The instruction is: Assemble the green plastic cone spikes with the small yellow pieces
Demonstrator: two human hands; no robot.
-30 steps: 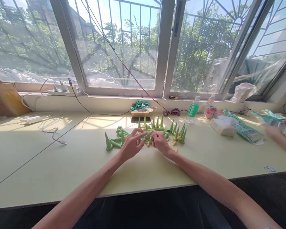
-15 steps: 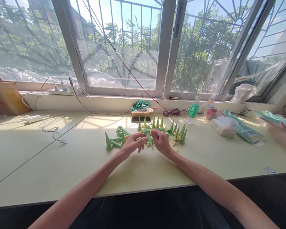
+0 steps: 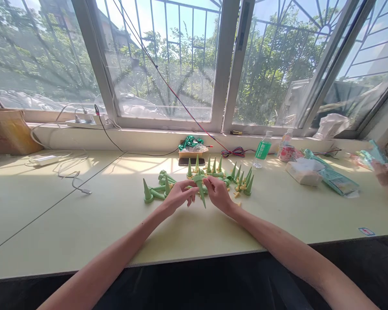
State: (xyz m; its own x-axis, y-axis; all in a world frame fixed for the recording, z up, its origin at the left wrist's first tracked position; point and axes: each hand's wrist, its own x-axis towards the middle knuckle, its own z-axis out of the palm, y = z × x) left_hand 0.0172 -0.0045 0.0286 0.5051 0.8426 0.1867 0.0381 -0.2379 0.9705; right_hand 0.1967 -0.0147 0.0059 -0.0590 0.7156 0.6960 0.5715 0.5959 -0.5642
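A green plastic watering spike [image 3: 202, 194] hangs point-down over the table, gripped near its wide collar by the fingers of my left hand [image 3: 180, 194]. My right hand [image 3: 218, 193] is closed in a pinch right beside that collar; what sits between its fingertips is too small and hidden to make out. Behind both hands, several more green spikes [image 3: 214, 165] stand upright on their collars. Other spikes [image 3: 157, 194] lie on their sides at the left. Small yellow plastic pieces [image 3: 237, 194] are scattered among the spikes and to the right.
Behind the spikes are a phone [image 3: 191, 162] and a small box [image 3: 190, 153] with green material. A bottle [image 3: 262, 150], tissue pack [image 3: 304, 171] and green packaging [image 3: 338, 181] stand or lie rightward. Another person's hand [image 3: 386, 172] holds packaging. Cables [image 3: 71, 174] lie left.
The held spike has tipped, its point swinging slightly left and down. My right fingers have shifted a little at its collar. At far right, the other person's hand and packaging have moved.
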